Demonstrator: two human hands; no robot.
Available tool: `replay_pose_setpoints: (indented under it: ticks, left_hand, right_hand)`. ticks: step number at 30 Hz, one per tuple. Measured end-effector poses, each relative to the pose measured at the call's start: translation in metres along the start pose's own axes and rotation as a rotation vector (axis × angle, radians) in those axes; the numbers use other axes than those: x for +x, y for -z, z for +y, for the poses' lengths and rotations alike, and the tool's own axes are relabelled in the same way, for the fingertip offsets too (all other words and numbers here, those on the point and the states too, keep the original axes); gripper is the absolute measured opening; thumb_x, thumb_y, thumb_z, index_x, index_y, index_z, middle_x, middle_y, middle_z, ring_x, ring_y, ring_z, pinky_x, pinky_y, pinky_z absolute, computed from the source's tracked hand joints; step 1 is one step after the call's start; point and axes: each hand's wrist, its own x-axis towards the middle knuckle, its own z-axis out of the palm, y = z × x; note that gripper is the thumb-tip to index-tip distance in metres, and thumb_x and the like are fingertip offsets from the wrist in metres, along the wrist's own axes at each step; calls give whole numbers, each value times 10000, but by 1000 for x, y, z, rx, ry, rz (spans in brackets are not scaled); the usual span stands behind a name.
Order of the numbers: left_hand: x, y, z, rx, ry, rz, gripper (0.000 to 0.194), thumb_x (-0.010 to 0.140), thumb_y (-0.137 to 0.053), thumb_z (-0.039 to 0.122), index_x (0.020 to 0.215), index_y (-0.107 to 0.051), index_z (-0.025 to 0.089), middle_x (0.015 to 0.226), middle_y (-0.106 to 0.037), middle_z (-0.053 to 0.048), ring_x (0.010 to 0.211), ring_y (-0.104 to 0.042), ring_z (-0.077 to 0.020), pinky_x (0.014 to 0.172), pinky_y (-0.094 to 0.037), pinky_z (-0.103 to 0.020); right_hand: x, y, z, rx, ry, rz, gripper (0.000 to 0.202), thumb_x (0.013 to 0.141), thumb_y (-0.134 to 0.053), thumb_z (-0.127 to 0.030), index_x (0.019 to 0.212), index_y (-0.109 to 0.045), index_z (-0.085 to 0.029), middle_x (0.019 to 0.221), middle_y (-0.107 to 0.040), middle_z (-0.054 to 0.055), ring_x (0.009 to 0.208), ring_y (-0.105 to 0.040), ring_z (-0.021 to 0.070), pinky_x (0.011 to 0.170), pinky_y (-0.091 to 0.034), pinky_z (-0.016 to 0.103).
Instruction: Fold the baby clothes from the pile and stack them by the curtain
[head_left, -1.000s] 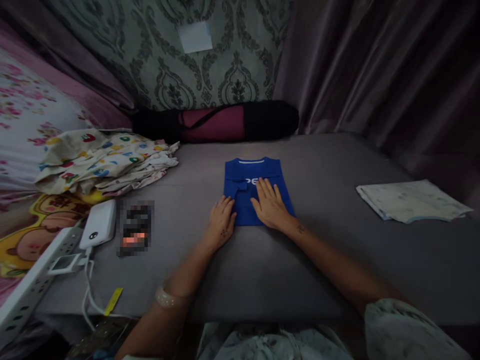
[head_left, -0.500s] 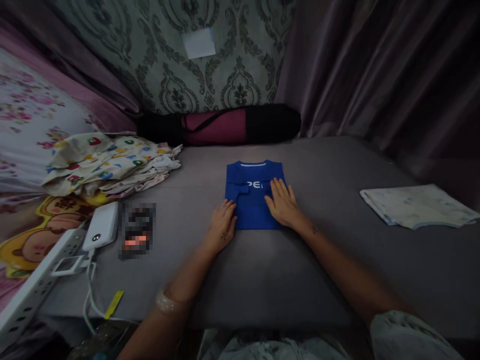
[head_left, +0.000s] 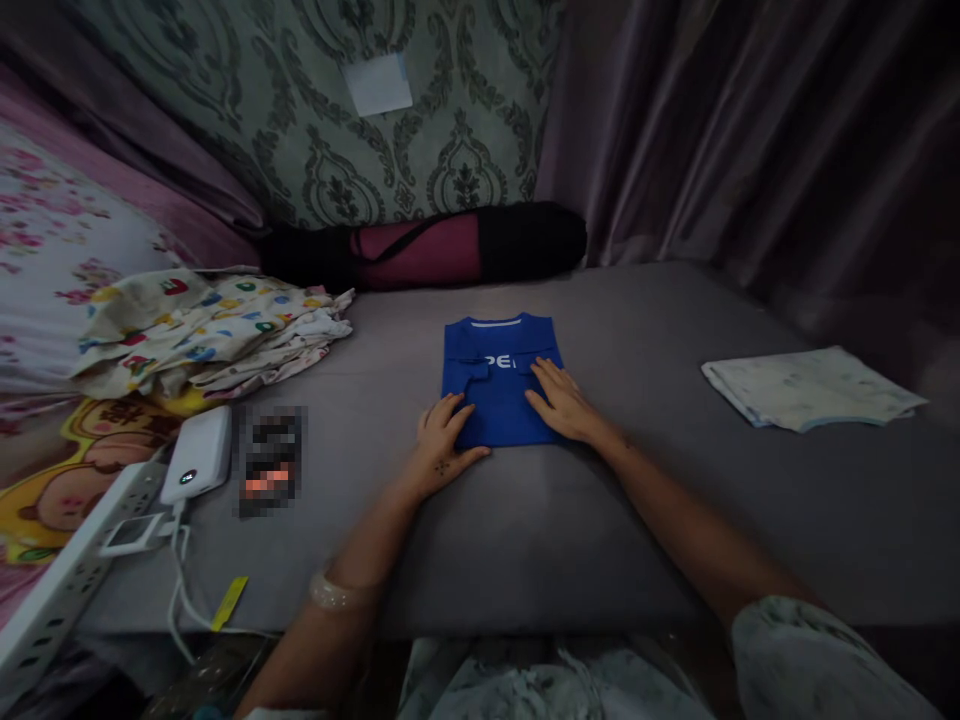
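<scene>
A blue shirt (head_left: pixel 499 410) with white lettering lies folded flat in front of me, its collar toward the wall and its sleeves turned inward over the front. My left hand (head_left: pixel 442 445) rests at its near left corner, fingers spread, the thumb stretched along the bottom edge. On the right side of the shirt lies my right hand (head_left: pixel 564 402), flat with fingers apart, its fingertips on the cloth near the folded sleeve. Neither hand grips anything.
A folded pale cloth (head_left: pixel 814 388) lies to the right. On the left are a crumpled patterned cloth (head_left: pixel 202 325), a white power bank (head_left: pixel 198 455) with cables, a power strip (head_left: pixel 82 560) and a blurred item (head_left: pixel 268 462). A black and maroon bag (head_left: pixel 420 250) lies along the wall.
My left thumb has swung out to the right along the shirt's bottom edge. My right hand stays on the right side. The whole view has shifted slightly.
</scene>
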Motion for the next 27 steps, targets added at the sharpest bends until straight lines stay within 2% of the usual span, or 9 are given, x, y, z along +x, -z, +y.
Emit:
replay_pose_setpoints:
  ticks: [2, 6, 9, 13, 16, 20, 23, 27]
  left_hand:
    - [2, 0, -2, -18, -68, 24, 576, 799, -656, 542, 1246, -595, 184, 1362, -531, -170, 1292, -466, -322, 1057, -376, -524]
    - [4, 1, -2, -63, -217, -43, 303, 908, -558, 408, 1108, -669, 209, 1199, -648, -110, 1146, -588, -243, 1003, -452, -432]
    - [5, 4, 4, -26, -253, -77, 270, 950, -476, 336, 1083, -673, 208, 1194, -655, -113, 1128, -604, -233, 1001, -463, -429]
    - [10, 9, 13, -14, -203, -80, 286, 973, -409, 325, 1074, -649, 208, 1076, -693, -108, 1027, -654, -219, 954, -502, -400]
    - [12, 11, 15, -59, -137, -55, 289, 981, -392, 353, 1069, -632, 217, 1005, -703, -94, 960, -677, -214, 909, -530, -380]
    - [8, 14, 5, -48, -231, -80, 282, 931, -514, 377, 1146, -602, 217, 1190, -660, -109, 1149, -610, -233, 1002, -491, -408]
    - [2, 15, -10, 8, -248, -74, 321, 925, -475, 217, 1230, -571, 190, 1287, -614, -128, 1231, -559, -233, 1047, -460, -437]
    - [-2, 18, -25, -7, -217, -69, 508, 836, -404, 40, 1295, -548, 201, 1350, -575, -119, 1260, -539, -211, 1055, -459, -437]
  right_hand:
    - [-13, 6, -9, 34, 102, -16, 594, 946, -403, -450, 1452, -405, -138, 1558, -285, 138, 1453, -203, 262, 1177, -180, 500]
    - [-38, 11, -30, 97, 281, -116, 513, 915, -511, -440, 1372, -522, -206, 1514, -384, 110, 1424, -289, 254, 1158, -247, 486]
    - [-46, 8, -35, 104, 323, -147, 520, 919, -513, -464, 1368, -529, -203, 1494, -417, 111, 1411, -319, 253, 1164, -243, 482]
    - [-45, 4, -21, 75, 304, -76, 513, 916, -530, -419, 1365, -532, -170, 1453, -465, 143, 1372, -386, 261, 1131, -324, 470]
    - [-44, 2, -2, 36, 306, -17, 464, 915, -493, -256, 1369, -529, -170, 1418, -507, 136, 1345, -428, 246, 1128, -345, 466]
    - [-45, 1, 22, 19, 317, 29, 523, 847, -431, -78, 1352, -545, -156, 1410, -518, 126, 1341, -438, 217, 1134, -356, 440]
    - [-46, 2, 30, 37, 333, 33, 538, 828, -400, -39, 1336, -557, -122, 1407, -516, 144, 1342, -438, 217, 1131, -368, 432]
    - [-47, 9, 28, 51, 338, 5, 568, 838, -324, -22, 1353, -541, -125, 1397, -527, 135, 1326, -458, 209, 1113, -394, 446]
